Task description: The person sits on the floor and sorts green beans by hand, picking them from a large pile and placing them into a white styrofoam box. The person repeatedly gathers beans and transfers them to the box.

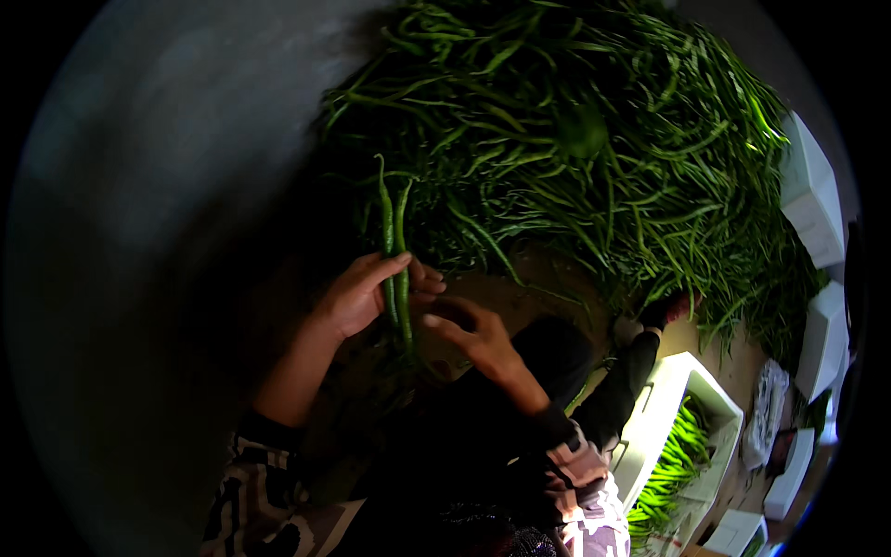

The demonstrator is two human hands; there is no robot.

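Two long green chili peppers stand side by side in my left hand, pinched under the thumb with their stems pointing away from me. Close by on the right, my right hand has its thumb and fingers apart, and I see nothing between them. It does not touch the held peppers. Beyond both hands a large heap of long green peppers spreads over the floor. One loose pepper sticks out from the heap's near edge.
At lower right, a white foam box holds rows of peppers in bright light. More white foam boxes line the right side, near a clear plastic-wrapped bundle. A person's shoe touches the heap. Grey wall or floor lies left.
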